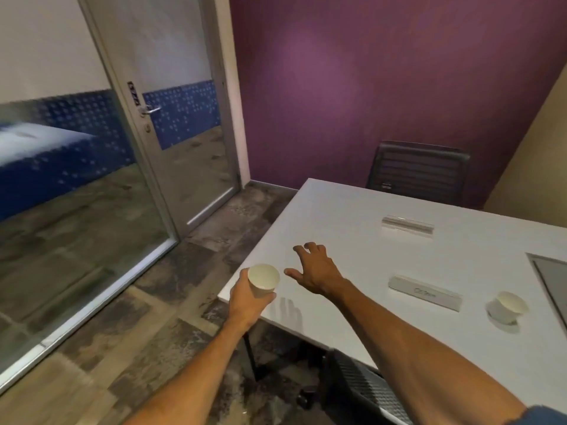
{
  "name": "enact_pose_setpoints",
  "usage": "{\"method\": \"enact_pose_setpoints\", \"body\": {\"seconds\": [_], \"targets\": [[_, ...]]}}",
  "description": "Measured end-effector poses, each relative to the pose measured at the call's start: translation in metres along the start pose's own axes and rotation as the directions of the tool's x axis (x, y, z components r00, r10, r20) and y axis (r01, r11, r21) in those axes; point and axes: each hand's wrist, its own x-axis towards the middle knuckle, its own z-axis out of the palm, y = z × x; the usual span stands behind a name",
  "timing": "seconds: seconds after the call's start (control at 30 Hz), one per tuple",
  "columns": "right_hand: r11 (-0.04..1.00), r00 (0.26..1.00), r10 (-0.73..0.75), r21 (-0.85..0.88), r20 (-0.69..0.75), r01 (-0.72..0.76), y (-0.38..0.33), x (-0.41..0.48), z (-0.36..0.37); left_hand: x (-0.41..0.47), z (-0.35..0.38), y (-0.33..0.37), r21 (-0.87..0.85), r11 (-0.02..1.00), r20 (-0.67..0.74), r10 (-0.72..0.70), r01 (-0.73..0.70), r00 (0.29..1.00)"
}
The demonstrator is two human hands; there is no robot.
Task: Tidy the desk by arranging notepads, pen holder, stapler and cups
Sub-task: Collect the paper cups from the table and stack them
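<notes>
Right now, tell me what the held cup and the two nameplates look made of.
Cup in the left hand: likely paper, matte off-white, thin rim. Far nameplate: probably clear acrylic, see-through and glossy. Near nameplate: a similar glossy plate, possibly acrylic, with faint lettering.

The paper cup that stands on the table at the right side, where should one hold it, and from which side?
Probably around its side wall, from the near side with the free right hand. The paper cup stands apart from the name plate on the table, so fingers can wrap it.
</notes>
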Motion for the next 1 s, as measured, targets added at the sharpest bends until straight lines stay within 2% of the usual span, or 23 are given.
{"method": "enact_pose_setpoints", "body": {"seconds": [0.27,0.5,0.67,0.9,1.0], "targets": [[0.980,0.979,-0.177,0.111,0.100,0.165,-0.101,0.041,0.026,0.025,-0.073,-0.037,-0.031,0.999,-0.052,-0.031,0.029,0.998],[0.903,0.874,-0.429,0.148,0.230,0.404,-0.158,0.103,0.037,0.083,-0.119,-0.066,-0.019,0.997,-0.096,-0.073,0.072,0.993],[0.891,0.853,-0.455,0.128,0.258,0.436,-0.188,0.184,0.049,0.157,-0.141,-0.076,-0.005,0.997,-0.084,-0.078,0.078,0.993],[0.917,0.874,-0.398,0.102,0.279,0.386,-0.213,0.298,0.060,0.273,-0.163,-0.084,0.023,0.998,-0.021,-0.052,0.052,0.998],[0.920,0.887,-0.392,0.117,0.244,0.374,-0.222,0.335,0.055,0.316,-0.169,-0.082,0.027,0.999,0.001,-0.030,0.030,1.000]]}}
